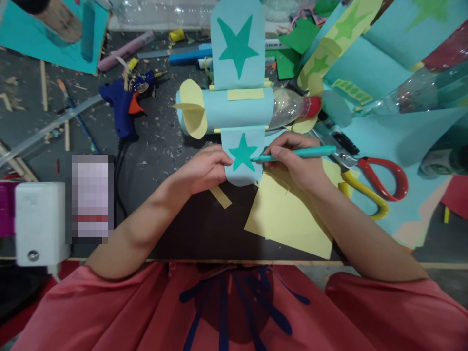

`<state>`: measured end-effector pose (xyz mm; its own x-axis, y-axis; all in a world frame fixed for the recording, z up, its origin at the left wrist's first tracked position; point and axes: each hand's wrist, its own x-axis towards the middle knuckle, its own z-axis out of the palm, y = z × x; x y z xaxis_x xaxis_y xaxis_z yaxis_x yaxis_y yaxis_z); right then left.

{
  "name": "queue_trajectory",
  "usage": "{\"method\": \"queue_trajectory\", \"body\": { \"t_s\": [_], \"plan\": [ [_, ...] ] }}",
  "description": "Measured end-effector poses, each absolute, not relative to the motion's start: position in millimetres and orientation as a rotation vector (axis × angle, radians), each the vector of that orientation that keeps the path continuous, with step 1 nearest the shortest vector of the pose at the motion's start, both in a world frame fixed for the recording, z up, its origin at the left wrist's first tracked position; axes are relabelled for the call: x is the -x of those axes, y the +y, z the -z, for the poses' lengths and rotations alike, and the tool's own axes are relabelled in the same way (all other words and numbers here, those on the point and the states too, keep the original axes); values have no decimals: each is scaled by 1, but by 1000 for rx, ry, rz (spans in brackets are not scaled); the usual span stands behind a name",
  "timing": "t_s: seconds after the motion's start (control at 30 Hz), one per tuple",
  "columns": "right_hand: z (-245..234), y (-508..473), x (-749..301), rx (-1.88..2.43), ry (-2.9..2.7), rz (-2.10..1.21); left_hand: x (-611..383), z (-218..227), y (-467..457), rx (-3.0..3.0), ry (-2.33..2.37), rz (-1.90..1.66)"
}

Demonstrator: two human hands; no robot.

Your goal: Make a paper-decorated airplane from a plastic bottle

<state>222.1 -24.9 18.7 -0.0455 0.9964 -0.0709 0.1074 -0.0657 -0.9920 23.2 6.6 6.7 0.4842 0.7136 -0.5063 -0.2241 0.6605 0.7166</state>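
illumination is dim and diffuse. soft shadow crosses my left forearm (146, 222); small glints mark the clear bottle (287, 106). wide-angle distortion stretches the edges. pixelation masks one patch (92, 195) at left.

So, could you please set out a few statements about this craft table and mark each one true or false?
1. The right hand holds a teal marker. True.
2. The left hand grips the glue gun. False: it holds the lower flap; the glue gun lies on the tabletop.
3. The paper-wrapped bottle has a red cap. True.
4. The star on the lower flap is red. False: it is teal.
5. The scissors have one red and one yellow handle. True.
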Motion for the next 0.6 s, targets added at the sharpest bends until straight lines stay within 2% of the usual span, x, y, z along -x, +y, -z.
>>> {"method": "queue_trajectory", "body": {
  "t_s": [0.6],
  "plan": [
    [-18, -24, -223, 1312, -1225, -1281, -25, -7, 5, -510, 789, -620]
  ]
}}
